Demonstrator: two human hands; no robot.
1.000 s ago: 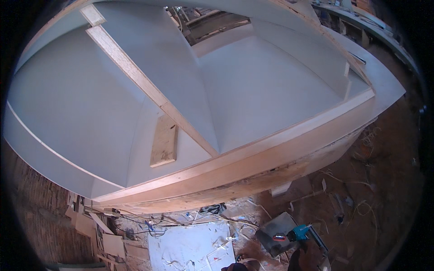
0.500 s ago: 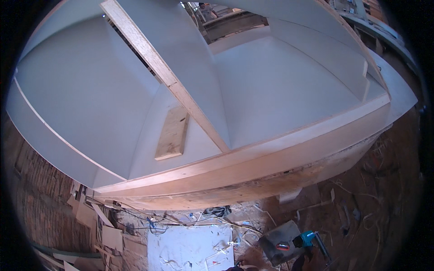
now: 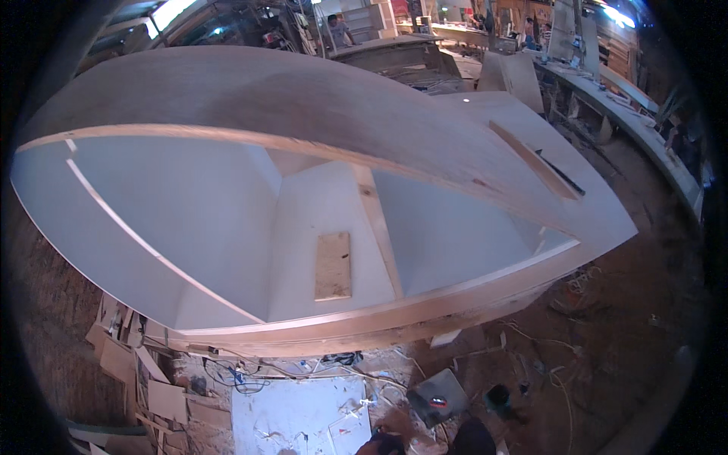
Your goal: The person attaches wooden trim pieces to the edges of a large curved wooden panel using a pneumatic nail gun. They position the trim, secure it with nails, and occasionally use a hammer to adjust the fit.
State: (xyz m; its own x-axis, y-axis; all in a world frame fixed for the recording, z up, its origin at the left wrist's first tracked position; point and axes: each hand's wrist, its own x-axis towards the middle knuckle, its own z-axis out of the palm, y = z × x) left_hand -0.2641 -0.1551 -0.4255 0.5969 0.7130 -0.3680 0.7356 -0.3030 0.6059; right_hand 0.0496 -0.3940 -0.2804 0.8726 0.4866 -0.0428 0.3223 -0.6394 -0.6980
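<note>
Board (image 3: 333,265) inside the frame (image 3: 371,311), sheet (image 3: 284,409) before the frame, offcuts (image 3: 167,402) left of the sheet.

You've clear reach into pale bay (image 3: 205,197), 9 o'clock; curved panel (image 3: 288,91) bars 12, divider (image 3: 377,227) stands at centre, cables (image 3: 244,372) trail at 7.

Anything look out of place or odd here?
Mostly untidiness: a short plank lies seemingly loose inside the curved wooden structure, and wood offcuts lie jumbled at lower left, beside a white sheet strewn with small scraps.
</note>
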